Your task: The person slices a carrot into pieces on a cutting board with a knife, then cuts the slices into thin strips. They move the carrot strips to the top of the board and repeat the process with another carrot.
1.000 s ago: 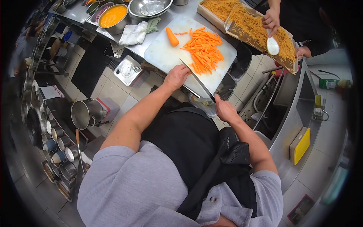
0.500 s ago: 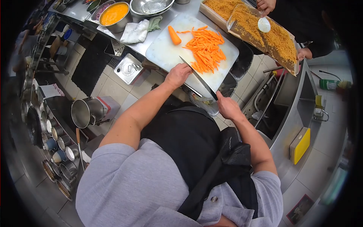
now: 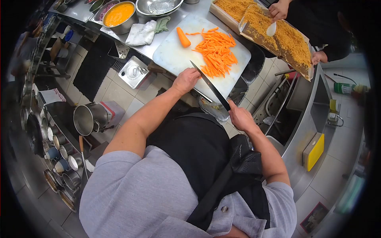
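Note:
My right hand [image 3: 241,118] is wrapped round the handle of a long dark-bladed kitchen knife [image 3: 211,86]. Its blade slants up and left across the near edge of a white cutting board [image 3: 168,53]. Close to the blade near its tip, my left hand [image 3: 186,80] is closed with curled fingers at the board's edge; what they hold, if anything, is hidden. Farther up the board lies a pile of carrot sticks [image 3: 216,51], with a peeled carrot piece [image 3: 183,37] to its left.
At the right, another person's hand [image 3: 279,10] holds a white scoop [image 3: 271,29] over a tray of orange-brown crumbs [image 3: 293,43]. A pot of orange liquid [image 3: 119,15], metal bowls [image 3: 156,6] and a white cloth [image 3: 141,33] stand beyond the board. A clear container [image 3: 214,109] sits below its edge.
The knife's handle end and my right hand have shifted slightly toward me; my left hand stays nearly still. The other person's scoop has moved left and tilted over the crumbs.

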A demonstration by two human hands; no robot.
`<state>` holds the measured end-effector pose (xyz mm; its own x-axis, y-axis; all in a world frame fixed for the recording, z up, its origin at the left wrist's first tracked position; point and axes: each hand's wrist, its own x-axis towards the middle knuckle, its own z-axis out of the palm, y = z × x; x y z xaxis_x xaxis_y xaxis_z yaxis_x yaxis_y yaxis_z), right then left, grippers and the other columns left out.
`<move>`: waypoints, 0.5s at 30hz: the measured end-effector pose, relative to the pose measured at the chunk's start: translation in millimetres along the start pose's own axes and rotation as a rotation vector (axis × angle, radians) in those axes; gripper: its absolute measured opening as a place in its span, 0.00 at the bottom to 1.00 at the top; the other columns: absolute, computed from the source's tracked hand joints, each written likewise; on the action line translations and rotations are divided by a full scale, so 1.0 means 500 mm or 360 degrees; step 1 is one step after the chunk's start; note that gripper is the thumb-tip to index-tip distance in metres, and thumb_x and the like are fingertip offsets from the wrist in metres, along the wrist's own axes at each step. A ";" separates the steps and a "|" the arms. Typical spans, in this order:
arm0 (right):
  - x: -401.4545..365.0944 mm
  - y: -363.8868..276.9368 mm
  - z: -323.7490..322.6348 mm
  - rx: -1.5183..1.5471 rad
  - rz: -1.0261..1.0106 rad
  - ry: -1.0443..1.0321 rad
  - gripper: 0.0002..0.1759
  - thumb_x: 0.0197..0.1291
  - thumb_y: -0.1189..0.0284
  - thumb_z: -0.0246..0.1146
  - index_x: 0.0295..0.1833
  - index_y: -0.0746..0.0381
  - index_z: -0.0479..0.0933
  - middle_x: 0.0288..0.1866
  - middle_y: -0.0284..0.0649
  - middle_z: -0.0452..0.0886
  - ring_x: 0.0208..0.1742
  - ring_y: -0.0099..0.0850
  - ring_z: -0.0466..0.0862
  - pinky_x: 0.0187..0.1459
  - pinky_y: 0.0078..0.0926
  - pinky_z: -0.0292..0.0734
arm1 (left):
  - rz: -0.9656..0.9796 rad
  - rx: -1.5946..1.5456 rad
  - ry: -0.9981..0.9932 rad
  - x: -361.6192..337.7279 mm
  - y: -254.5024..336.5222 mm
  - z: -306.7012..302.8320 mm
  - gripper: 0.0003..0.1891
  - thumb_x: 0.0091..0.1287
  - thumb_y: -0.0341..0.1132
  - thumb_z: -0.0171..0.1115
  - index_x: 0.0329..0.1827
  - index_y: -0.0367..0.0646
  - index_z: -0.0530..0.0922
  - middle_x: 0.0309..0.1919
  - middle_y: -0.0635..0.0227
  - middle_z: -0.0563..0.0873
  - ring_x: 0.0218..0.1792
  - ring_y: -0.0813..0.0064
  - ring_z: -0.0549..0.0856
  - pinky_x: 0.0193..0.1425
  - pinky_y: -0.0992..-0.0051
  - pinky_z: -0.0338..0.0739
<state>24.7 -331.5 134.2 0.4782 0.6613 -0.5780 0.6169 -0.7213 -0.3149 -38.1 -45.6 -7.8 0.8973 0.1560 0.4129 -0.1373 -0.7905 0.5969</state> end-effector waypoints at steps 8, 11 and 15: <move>0.049 0.027 0.034 0.0165 -0.0023 -0.0006 0.14 0.76 0.68 0.56 0.59 0.62 0.63 0.39 0.67 0.84 0.46 0.68 0.84 0.48 0.65 0.75 | 0.0031 0.0060 -0.0065 -0.008 -0.011 0.010 0.05 0.61 0.26 0.70 0.38 0.45 0.83 0.36 0.64 0.84 0.42 0.59 0.86 0.48 0.62 0.84; 0.030 0.048 0.004 0.0340 0.0043 0.0055 0.14 0.76 0.68 0.56 0.57 0.63 0.63 0.40 0.67 0.84 0.47 0.69 0.83 0.48 0.65 0.74 | 0.0015 0.0051 0.0019 0.024 -0.018 0.026 0.04 0.62 0.27 0.70 0.37 0.44 0.84 0.36 0.63 0.85 0.42 0.58 0.86 0.47 0.61 0.84; 0.013 0.077 0.004 0.0487 0.0159 0.0205 0.14 0.76 0.68 0.56 0.59 0.63 0.64 0.40 0.66 0.84 0.46 0.69 0.83 0.47 0.65 0.74 | -0.0291 -0.0054 0.0142 0.092 -0.015 0.029 0.03 0.64 0.25 0.69 0.39 0.40 0.84 0.34 0.58 0.86 0.38 0.55 0.88 0.45 0.60 0.85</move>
<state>50.2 -355.4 117.0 0.6137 0.5910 -0.5236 0.3563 -0.7991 -0.4843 10.2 -41.3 -3.1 0.8681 0.3482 0.3538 0.0092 -0.7240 0.6897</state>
